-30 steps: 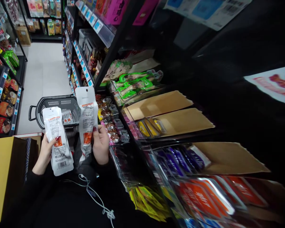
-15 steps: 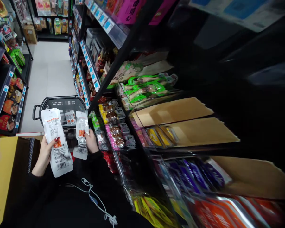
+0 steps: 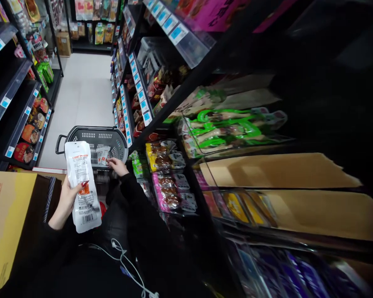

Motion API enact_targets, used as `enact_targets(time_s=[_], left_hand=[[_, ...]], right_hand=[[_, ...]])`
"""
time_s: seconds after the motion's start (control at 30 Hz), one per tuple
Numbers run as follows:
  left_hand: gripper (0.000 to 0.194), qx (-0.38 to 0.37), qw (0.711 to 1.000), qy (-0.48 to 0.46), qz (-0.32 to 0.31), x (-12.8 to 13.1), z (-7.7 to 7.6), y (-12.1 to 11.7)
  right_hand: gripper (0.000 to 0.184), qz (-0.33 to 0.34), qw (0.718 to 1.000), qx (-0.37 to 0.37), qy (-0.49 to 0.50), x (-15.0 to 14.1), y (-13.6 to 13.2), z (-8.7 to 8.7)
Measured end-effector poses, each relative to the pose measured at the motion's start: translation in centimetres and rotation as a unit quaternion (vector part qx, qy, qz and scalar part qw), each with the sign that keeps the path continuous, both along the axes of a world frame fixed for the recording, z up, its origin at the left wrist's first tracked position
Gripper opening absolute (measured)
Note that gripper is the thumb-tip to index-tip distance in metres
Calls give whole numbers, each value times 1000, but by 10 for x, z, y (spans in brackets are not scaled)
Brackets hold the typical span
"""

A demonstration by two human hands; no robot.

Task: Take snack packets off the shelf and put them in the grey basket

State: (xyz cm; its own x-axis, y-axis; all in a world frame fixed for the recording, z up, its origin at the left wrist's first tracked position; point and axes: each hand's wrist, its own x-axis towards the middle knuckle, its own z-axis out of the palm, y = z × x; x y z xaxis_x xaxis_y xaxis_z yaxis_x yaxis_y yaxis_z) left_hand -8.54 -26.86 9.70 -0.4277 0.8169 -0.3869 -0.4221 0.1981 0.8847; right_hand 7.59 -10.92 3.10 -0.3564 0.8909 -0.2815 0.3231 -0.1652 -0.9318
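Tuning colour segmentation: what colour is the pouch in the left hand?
Mostly white; the pouch also has an orange patch. Best in the head view.

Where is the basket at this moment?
In the head view, the basket is left of centre, beyond the left hand, with the right hand by its near rim.

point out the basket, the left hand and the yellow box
basket [image 3: 96,135], head view, far inner wall
left hand [image 3: 67,200], head view, middle of the hand
yellow box [image 3: 6,225], head view, yellow face
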Motion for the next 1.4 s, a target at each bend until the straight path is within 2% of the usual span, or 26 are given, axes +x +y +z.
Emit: enact_targets(time_s=[0.07,0.17,0.27,0.37,0.57,0.87,1.03,1.1,1.17,1.23,1.3,1.33,1.4], left_hand=[[66,13,1000,17,-16,5,1,1],[61,44,996,55,-48,12,6,1],[57,61,991,89,-74,21,15,2],[60,74,987,106,-92,29,26,2],[57,92,982,114,-122,41,37,2],[46,92,983,66,-144,47,30,1],[43,88,989,32,-117,41,22,-1],[44,82,991,22,-104,37,21,-1],[46,74,993,15,-86,34,21,0],[47,68,995,6,-71,31,22,1],[48,63,996,-3,-55,29,24,2],[49,61,997,-9,-48,28,24,2],[51,58,998,-15,-37,26,25,3]], right_hand=[[18,21,999,7,40,3,-27,18],[24,33,987,97,123,12,-70,58],[20,23,981,169,89,19,-99,93],[23,9,979,197,56,21,-111,108],[35,-79,972,217,48,19,-124,108],[36,-203,953,215,66,22,-120,113],[37,-228,945,215,97,31,-115,119],[38,-224,945,180,154,34,-112,119],[40,-178,943,106,261,38,-108,116],[42,-120,926,38,356,40,-103,109],[41,-90,890,4,446,41,-99,99],[39,-83,864,-3,496,40,-98,94],[32,-69,795,-18,602,36,-98,84]])
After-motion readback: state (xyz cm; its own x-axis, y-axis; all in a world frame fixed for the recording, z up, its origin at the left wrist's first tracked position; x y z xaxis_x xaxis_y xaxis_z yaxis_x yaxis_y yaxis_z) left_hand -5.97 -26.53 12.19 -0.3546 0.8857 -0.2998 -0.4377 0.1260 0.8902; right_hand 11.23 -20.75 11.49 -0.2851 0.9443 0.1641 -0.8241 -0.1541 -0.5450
